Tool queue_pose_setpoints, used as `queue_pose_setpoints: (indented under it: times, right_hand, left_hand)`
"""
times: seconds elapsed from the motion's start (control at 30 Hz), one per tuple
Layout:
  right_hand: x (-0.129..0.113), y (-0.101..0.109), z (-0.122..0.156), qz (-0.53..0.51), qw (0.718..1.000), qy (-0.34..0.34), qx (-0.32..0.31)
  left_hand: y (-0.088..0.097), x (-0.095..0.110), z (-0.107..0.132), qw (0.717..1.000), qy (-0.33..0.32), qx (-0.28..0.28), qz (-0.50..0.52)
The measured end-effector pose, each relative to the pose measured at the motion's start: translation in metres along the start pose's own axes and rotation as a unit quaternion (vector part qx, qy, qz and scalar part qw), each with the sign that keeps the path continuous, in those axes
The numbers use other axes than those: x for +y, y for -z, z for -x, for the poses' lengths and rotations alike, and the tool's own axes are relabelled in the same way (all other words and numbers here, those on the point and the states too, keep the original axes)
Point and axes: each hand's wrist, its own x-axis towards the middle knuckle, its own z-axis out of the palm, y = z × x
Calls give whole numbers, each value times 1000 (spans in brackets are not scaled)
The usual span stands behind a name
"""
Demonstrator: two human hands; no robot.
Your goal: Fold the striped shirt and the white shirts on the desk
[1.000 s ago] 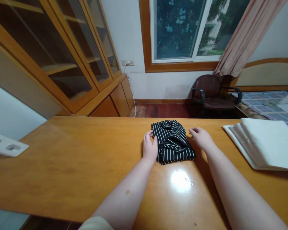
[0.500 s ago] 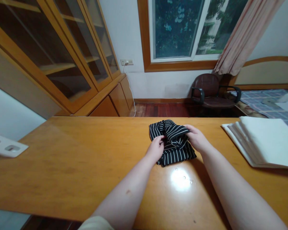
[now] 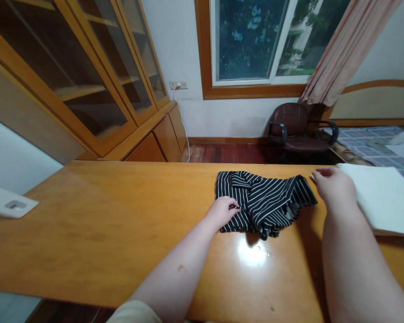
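My left hand [image 3: 222, 211] and right hand [image 3: 335, 188] pinch opposite ends of the striped cloth [image 3: 265, 202] in closed fingers: half spread, middle bunched.

No readable text, label, brand, number or sign appears anywhere.

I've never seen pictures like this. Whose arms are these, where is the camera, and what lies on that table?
No machine here: these are one person's bare arms, filmed by a camera worn on the head, looking forward and down. On the wooden table lies a striped cloth. The left hand pinches its near left part; the right hand grips its right corner, so it lies stretched sideways. Right of it sits a white stack, and a white plastic piece lies at the far left edge.
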Motion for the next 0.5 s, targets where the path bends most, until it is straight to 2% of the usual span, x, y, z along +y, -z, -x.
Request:
queue_pose_setpoints:
  times: [0.07, 0.1, 0.13, 0.2, 0.23, 0.27, 0.3, 0.37, 0.43, 0.5]
  right_hand:
    - [-17, 2, 13, 0, 995, 66, -70]
    - [-25, 0, 21, -15, 982, 125, -139]
    - [-33, -3, 31, -26, 956, 190, -222]
    - [-45, -15, 50, -12, 883, 291, -369]
    - [-50, -22, 58, 11, 853, 317, -414]
    - [-55, -31, 66, 39, 836, 327, -439]
    - [-59, -40, 72, 70, 831, 326, -446]
    - [-65, -56, 78, 132, 838, 309, -430]
    - [-66, -64, 75, 166, 854, 296, -396]
    - [-59, -63, 62, 177, 880, 274, -344]
  left_hand:
    - [0, -1, -1, 998, 1, 47, 37]
    - [0, -2, -2, 995, 6, 78, 61]
    - [0, -4, -3, 989, 15, 113, 90]
    - [-1, -9, -5, 968, 43, 183, 164]
    - [-1, -12, -6, 953, 59, 217, 206]
    - [-1, -15, -7, 933, 73, 248, 249]
    - [-1, -19, -9, 911, 85, 278, 292]
    - [2, -26, -12, 860, 107, 343, 363]
    - [7, -32, -14, 804, 139, 413, 405]
    - [15, -37, -15, 749, 186, 479, 419]
